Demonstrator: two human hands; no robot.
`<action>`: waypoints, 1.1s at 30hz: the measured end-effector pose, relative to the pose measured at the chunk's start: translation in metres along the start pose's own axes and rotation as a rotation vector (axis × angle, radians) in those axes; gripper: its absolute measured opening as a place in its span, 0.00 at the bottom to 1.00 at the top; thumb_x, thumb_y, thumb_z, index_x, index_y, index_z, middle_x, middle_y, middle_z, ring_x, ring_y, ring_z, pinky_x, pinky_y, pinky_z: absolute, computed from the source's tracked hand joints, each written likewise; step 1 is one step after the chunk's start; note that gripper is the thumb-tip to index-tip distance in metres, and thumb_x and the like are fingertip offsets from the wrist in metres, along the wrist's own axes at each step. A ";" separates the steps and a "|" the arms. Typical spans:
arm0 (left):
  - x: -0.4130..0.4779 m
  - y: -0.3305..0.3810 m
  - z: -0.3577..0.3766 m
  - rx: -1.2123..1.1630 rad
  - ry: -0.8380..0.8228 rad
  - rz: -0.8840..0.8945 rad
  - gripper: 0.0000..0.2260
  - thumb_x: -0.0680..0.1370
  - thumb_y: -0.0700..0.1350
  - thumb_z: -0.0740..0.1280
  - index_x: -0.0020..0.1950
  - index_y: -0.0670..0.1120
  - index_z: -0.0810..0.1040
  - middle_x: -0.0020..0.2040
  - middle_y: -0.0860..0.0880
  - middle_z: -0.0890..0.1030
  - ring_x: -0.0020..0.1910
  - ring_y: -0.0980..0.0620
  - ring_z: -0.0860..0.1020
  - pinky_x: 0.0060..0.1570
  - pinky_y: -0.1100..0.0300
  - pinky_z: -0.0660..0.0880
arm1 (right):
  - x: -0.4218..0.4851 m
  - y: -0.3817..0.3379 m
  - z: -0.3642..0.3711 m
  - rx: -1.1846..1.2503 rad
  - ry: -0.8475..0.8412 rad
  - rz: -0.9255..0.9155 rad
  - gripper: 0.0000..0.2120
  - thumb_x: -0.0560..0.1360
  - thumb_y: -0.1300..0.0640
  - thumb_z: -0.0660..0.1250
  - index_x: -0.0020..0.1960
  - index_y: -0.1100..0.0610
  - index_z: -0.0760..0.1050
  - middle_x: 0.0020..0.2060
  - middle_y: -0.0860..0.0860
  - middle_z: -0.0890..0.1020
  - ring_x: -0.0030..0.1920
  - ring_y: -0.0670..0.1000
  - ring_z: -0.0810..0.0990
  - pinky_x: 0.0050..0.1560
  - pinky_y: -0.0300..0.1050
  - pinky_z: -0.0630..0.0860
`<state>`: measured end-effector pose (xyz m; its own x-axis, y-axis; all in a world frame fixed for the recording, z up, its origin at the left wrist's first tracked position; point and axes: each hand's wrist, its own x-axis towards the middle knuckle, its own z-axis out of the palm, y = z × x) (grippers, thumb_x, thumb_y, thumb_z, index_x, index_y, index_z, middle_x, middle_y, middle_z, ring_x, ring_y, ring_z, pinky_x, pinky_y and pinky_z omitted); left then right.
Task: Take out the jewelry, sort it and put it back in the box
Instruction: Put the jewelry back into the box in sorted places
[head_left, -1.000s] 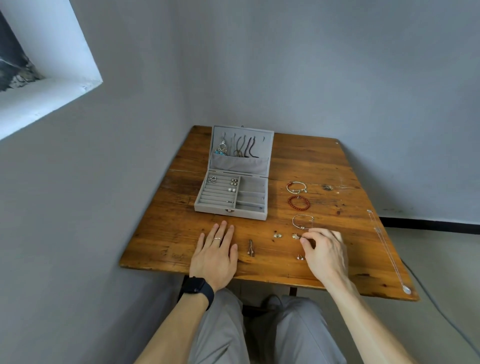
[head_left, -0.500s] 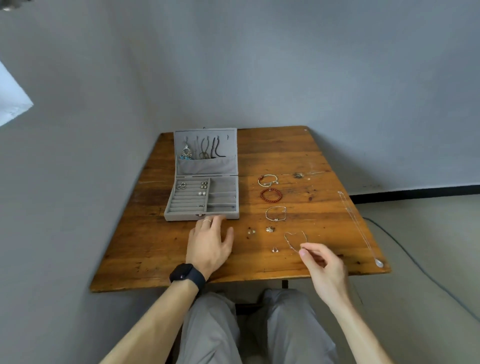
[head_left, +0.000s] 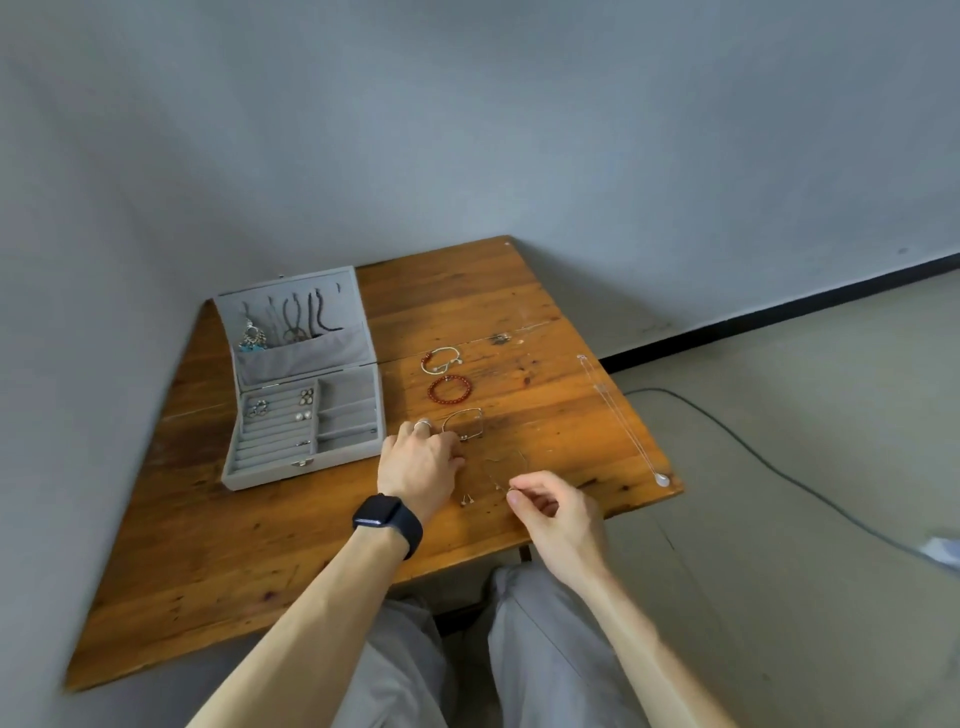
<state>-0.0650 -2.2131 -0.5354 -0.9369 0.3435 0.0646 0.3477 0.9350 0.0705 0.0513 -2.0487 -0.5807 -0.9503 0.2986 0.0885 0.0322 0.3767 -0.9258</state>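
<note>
An open grey jewelry box stands on the wooden table, with necklaces hung in its lid and earrings in its ring rows. To its right lie a pearl bangle, a red bead bracelet and a thin bangle. My right hand pinches the end of a thin chain that lies on the table. My left hand reaches over small pieces beside the thin bangle, fingers curled down; what they touch is hidden. A pair of small studs lies between my hands.
A long silver necklace with a pendant stretches along the table's right edge. A small ring-like piece lies further back. A cable runs across the floor on the right. Walls close in behind and to the left.
My left hand moved right, from the box's front edge to the small pieces near the thin bangle. My right hand pulled the thin chain toward the near edge. The camera swung right.
</note>
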 end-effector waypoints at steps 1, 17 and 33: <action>-0.001 0.000 -0.002 -0.001 0.007 -0.001 0.10 0.81 0.53 0.64 0.61 0.55 0.80 0.58 0.48 0.79 0.58 0.47 0.74 0.57 0.52 0.72 | 0.000 0.000 0.000 -0.002 0.002 -0.006 0.05 0.76 0.50 0.72 0.52 0.43 0.82 0.46 0.30 0.82 0.50 0.36 0.80 0.44 0.26 0.73; -0.077 -0.134 -0.033 -0.739 0.308 -0.347 0.10 0.81 0.50 0.67 0.60 0.51 0.82 0.52 0.58 0.80 0.51 0.65 0.74 0.48 0.75 0.65 | 0.025 -0.066 0.021 0.060 -0.129 -0.100 0.11 0.79 0.57 0.69 0.55 0.42 0.82 0.48 0.32 0.83 0.52 0.33 0.80 0.46 0.24 0.74; -0.105 -0.222 0.001 -0.930 0.539 -0.671 0.03 0.78 0.54 0.70 0.51 0.60 0.82 0.47 0.65 0.82 0.50 0.72 0.76 0.45 0.81 0.68 | 0.141 -0.164 0.206 -0.467 -0.472 -0.421 0.05 0.79 0.50 0.68 0.53 0.46 0.82 0.46 0.41 0.83 0.51 0.44 0.79 0.51 0.38 0.75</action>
<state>-0.0435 -2.4564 -0.5587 -0.8810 -0.4563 0.1252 -0.0896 0.4206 0.9028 -0.1519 -2.2490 -0.4923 -0.9392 -0.3156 0.1355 -0.3325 0.7362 -0.5895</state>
